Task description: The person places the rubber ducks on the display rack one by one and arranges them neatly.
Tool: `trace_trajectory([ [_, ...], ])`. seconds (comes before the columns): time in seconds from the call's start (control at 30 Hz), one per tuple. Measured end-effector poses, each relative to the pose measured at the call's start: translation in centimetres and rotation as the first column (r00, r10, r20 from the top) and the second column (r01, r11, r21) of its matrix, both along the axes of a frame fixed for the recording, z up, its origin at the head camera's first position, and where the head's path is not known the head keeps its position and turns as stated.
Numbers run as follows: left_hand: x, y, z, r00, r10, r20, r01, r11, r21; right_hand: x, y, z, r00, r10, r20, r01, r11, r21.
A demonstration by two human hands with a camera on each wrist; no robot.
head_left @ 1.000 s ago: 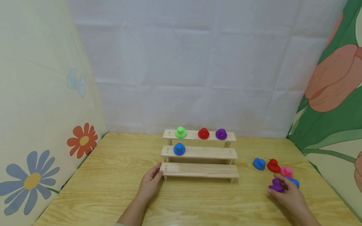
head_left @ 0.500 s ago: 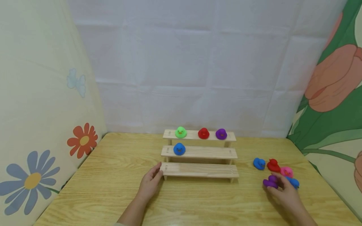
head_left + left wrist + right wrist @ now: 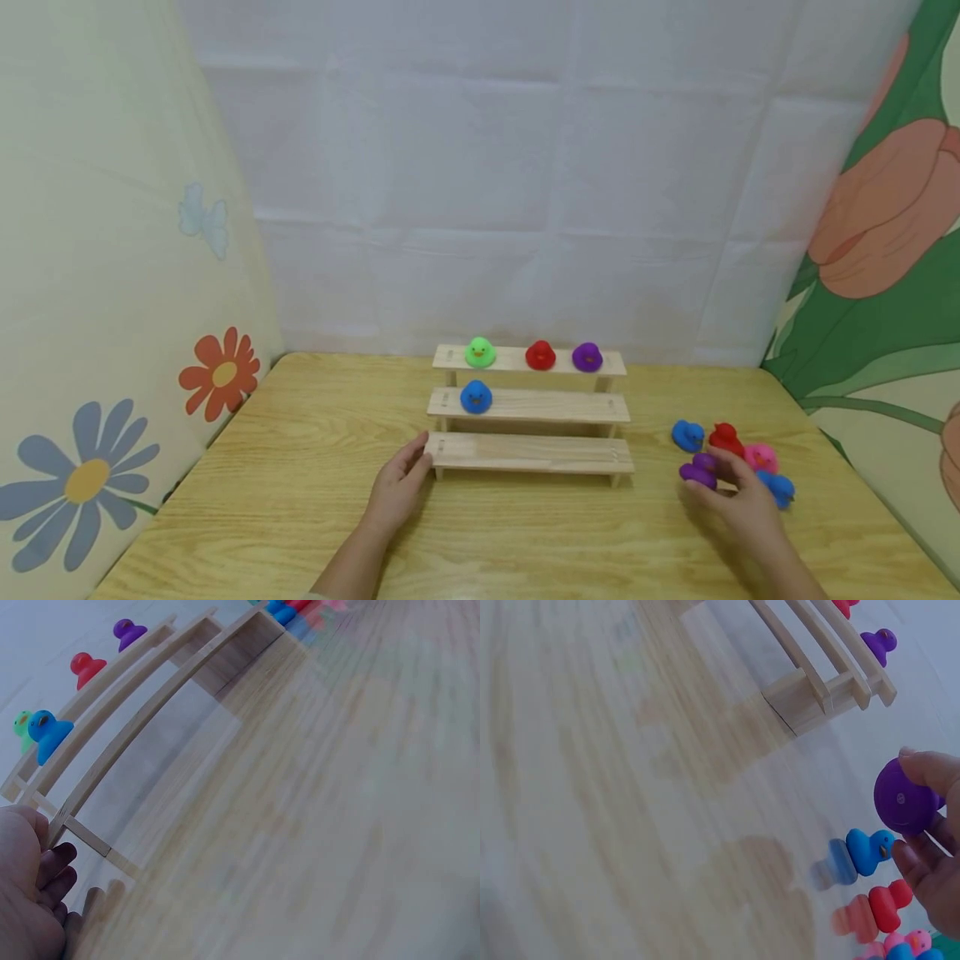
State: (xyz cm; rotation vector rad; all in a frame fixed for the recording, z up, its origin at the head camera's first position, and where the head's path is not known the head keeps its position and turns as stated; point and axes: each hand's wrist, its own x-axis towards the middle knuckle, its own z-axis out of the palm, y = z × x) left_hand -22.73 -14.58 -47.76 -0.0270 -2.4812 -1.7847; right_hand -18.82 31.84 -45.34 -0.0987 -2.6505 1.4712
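A purple rubber duck (image 3: 699, 472) is pinched between the thumb and fingers of my right hand (image 3: 746, 500), off the table with its flat underside (image 3: 901, 796) turned to the right wrist camera. My left hand (image 3: 397, 485) grips the left end of the lowest board of a three-step wooden stand (image 3: 528, 451). On the top step sit a green duck (image 3: 480, 352), a red duck (image 3: 540, 356) and another purple duck (image 3: 587, 357). One blue duck (image 3: 476, 397) sits at the left of the middle step. The lowest step bears no duck.
Right of the stand, loose ducks lie on the wooden table (image 3: 300, 467): a blue one (image 3: 687, 435), a red one (image 3: 725, 437), a pink one (image 3: 761, 457) and a second blue one (image 3: 777, 488). A white cloth (image 3: 487, 183) hangs behind, with flowered panels at both sides.
My right hand has lifted the purple duck and carried it left and away from me, uncovering the blue duck at the right. The left hand has stayed at the stand's end.
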Motion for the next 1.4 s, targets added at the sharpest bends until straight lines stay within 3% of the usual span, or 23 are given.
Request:
trace_trajectory([
  [0.07,-0.1,0.0,-0.1,1.0,0.0,0.005,0.0,1.0,0.006,0.1,-1.0,0.2,0.997,-0.069,0.029,0.068,0.997,0.044],
  [0.17,-0.1,0.1,-0.1,1.0,-0.001,0.01,0.001,1.0,0.012,0.2,-2.4,0.3,0.993,-0.119,-0.019,0.12,0.99,0.076],
  [0.7,-0.1,0.0,-0.1,1.0,-0.002,-0.004,0.002,1.0,0.01,-1.5,-5.9,2.5,0.998,-0.063,-0.022,0.064,0.997,0.052],
  [1.13,0.0,0.1,-0.1,1.0,-0.001,-0.001,0.001,1.0,0.015,-3.2,-8.4,3.4,0.99,0.019,-0.142,-0.012,0.999,0.052],
  [1.4,-0.1,0.0,0.0,1.0,0.004,-0.012,-0.004,1.0,0.007,-4.1,-9.9,3.9,0.988,0.043,-0.148,-0.043,0.999,0.002],
])
